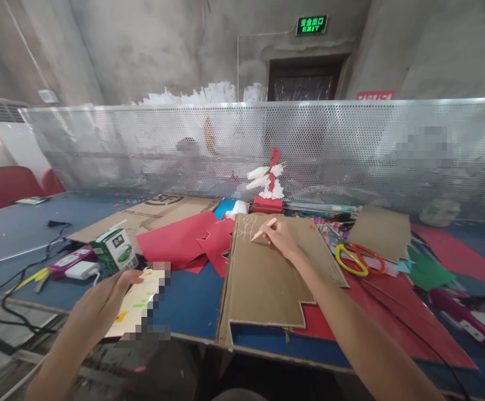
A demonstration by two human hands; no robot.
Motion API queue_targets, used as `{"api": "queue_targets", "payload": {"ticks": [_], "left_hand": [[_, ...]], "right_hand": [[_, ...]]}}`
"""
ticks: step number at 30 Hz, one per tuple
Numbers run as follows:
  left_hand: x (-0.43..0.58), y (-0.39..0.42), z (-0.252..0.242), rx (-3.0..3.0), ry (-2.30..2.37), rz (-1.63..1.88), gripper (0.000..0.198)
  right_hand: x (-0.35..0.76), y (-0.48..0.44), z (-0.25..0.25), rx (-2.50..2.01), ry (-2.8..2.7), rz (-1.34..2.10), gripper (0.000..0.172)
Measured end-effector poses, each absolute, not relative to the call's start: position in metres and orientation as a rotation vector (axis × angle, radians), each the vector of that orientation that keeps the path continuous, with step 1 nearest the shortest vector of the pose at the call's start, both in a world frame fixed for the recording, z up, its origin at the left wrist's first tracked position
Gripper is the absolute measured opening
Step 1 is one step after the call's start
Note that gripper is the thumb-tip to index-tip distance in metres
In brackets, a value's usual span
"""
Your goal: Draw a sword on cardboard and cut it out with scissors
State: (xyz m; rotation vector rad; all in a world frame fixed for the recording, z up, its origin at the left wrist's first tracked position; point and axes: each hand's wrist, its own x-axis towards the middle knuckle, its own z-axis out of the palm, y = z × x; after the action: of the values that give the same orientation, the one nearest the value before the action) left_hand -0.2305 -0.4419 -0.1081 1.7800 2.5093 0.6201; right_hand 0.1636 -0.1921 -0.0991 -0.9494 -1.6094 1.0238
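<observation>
My right hand (pixel 282 236) is closed around a pale pink pen (pixel 263 229), its tip on or close to a brown cardboard sheet (pixel 263 284). Thin white lines (pixel 247 225) form a drawing near the sheet's upper left corner, beside the tip. At the table's front edge, my left hand (pixel 104 298) grips a flat, pale thing (pixel 136 301) with yellow and green marks. Blurred squares hide part of it, so I cannot tell whether it is a card or a phone.
Red paper (pixel 179 239) and a green box (pixel 116 252) lie left of the cardboard. Yellow and orange-handled scissors (pixel 353 260) rest at its right. A red stand with white pieces (pixel 270 189) stands before a perforated metal screen (pixel 150 133). Power strips (pixel 73 262) with cables lie at both sides.
</observation>
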Motion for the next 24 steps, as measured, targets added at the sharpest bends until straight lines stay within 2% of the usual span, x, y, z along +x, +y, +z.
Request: {"api": "queue_targets", "payload": {"ticks": [13,24], "left_hand": [[-0.229,-0.441,-0.105,1.748,2.5,0.624,0.053],[-0.226,-0.446,-0.102,1.811,2.505,0.629,0.049]], "right_hand": [[0.163,-0.197,-0.095,-0.902,-1.6,1.069,0.016],[0.134,-0.205,-0.103,-0.779,-1.766,1.042,0.029]]}}
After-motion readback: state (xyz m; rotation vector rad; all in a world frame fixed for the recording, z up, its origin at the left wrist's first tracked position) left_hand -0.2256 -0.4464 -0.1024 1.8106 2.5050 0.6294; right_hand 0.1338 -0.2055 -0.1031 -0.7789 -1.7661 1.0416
